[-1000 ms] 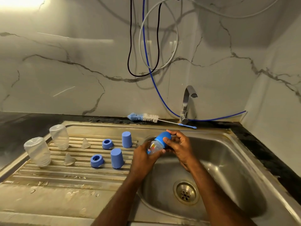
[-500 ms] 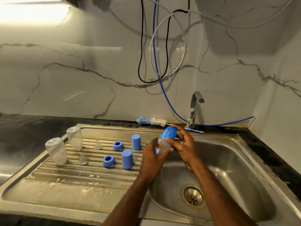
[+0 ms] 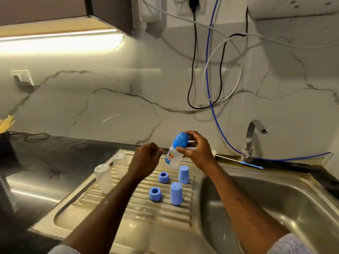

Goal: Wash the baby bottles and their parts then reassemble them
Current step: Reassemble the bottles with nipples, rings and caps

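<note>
You've got the bottle (image 3: 173, 158) up over the far drainboard (image 3: 139, 204), right hand (image 3: 196, 149) gripping its blue cap (image 3: 181, 139), left hand (image 3: 146, 159) curled beside the base, contact unclear, so w/ wet plastic it could slip onto the caps below.

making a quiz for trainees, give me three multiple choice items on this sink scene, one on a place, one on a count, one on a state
1. Where do the loose blue caps stand?
A. in the basin
B. on the ribbed drainboard
C. on the dark counter

2. How many clear bottle bodies stand on the drainboard?
A. two
B. four
C. none

3. What is the right hand doing?
A. hanging idle
B. turning the tap
C. gripping the capped bottle

Answers: 1 B, both caps sit on the ribs left of the basin. 2 A, two clear bodies stand at the left edge. 3 C, its fingers curl around the blue cap.
</note>
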